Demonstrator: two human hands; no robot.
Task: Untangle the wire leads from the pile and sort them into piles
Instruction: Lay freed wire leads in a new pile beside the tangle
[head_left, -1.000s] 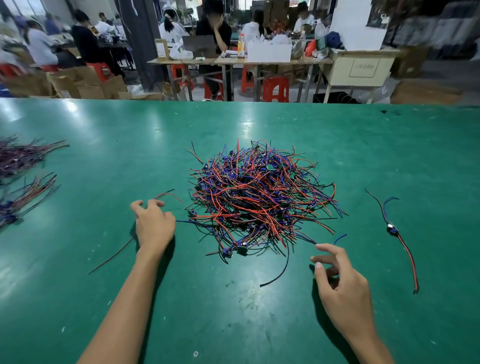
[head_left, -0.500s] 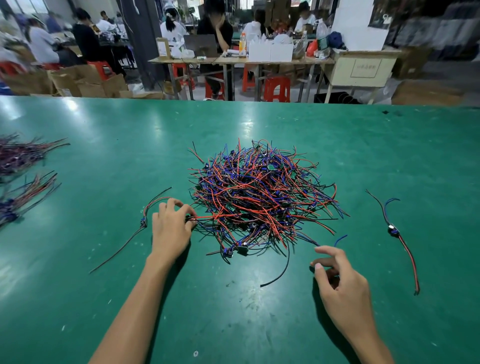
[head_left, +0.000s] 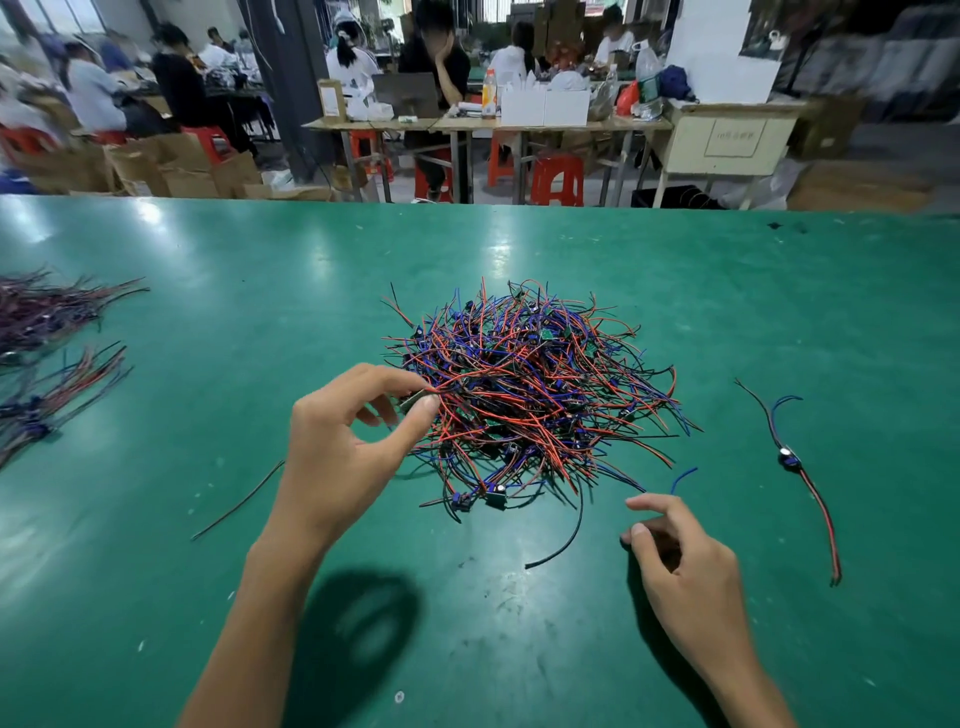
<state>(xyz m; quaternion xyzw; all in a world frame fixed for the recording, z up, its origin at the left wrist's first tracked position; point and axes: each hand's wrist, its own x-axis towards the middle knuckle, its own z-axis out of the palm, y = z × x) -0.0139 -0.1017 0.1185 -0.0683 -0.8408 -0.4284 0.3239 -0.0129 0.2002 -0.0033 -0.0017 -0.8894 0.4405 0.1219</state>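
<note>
A tangled mound of thin red, blue and black wire leads (head_left: 524, 395), dotted with small green boards and blue parts, lies on the green table (head_left: 519, 623); its strands splay every way, giving no single axis. The left hand (head_left: 343, 452) pinches a small part at the mound's left edge between thumb and forefinger, red wires trailing rightward from the fingertips. The right hand (head_left: 680, 566) rests just below the mound's right edge, fingers loosely curled, holding nothing. Right of those fingers, 1 separate lead (head_left: 792, 462) runs lengthwise away from the person.
</note>
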